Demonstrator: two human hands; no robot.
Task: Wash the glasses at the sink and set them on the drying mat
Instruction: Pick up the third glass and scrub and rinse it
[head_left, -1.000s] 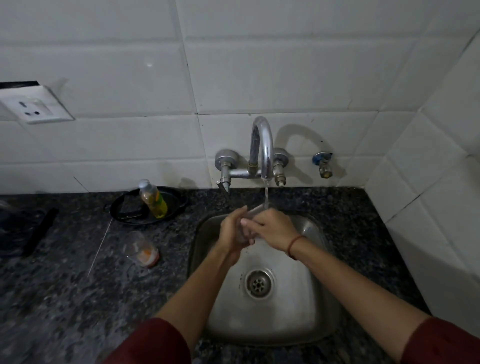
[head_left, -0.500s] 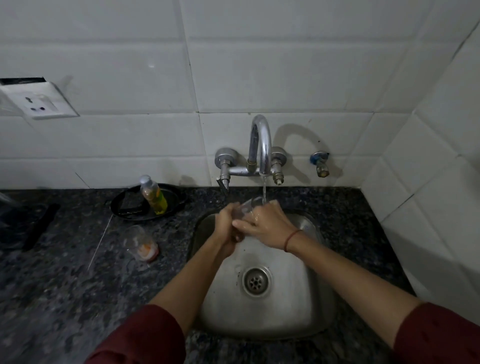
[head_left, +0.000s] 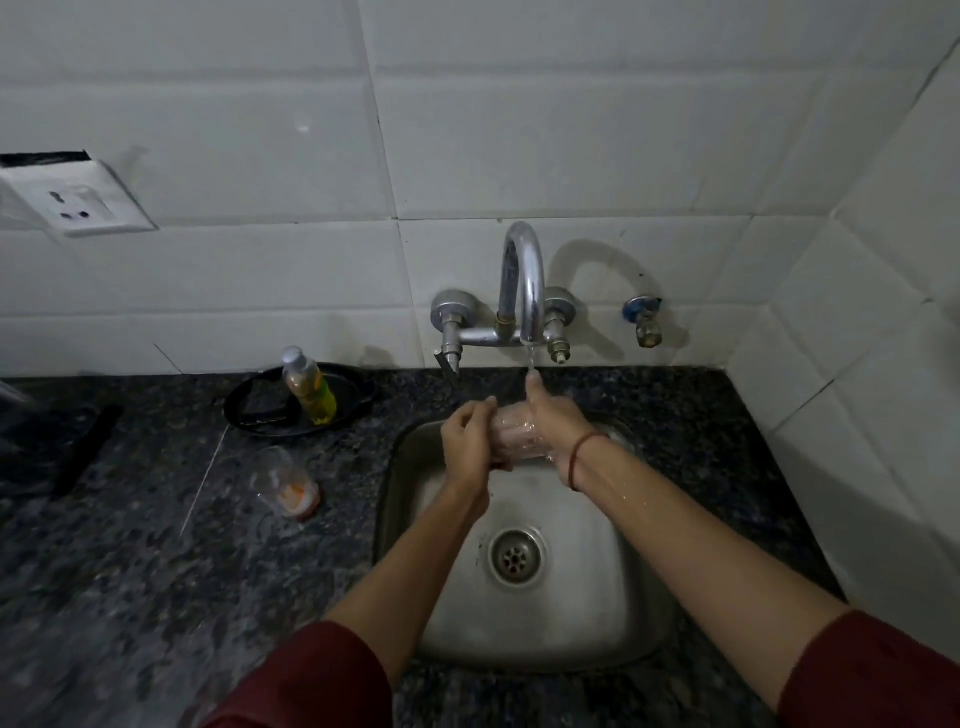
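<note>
Left hand (head_left: 467, 441) grips glass (head_left: 511, 435); right hand (head_left: 555, 422) clasps it too, over back rim of sink (head_left: 602, 582).

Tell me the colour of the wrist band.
Red; the band shows best in the head view.

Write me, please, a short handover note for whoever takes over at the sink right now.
Left hand: grips one end of the clear glass, held sideways over the sink.
Right hand: holds the other end, under the running tap.
Done: nothing visibly set to dry; no drying mat in view.
Left: finish this glass, then wash the dirty glass with orange residue, standing on the counter left of the sink.
</note>
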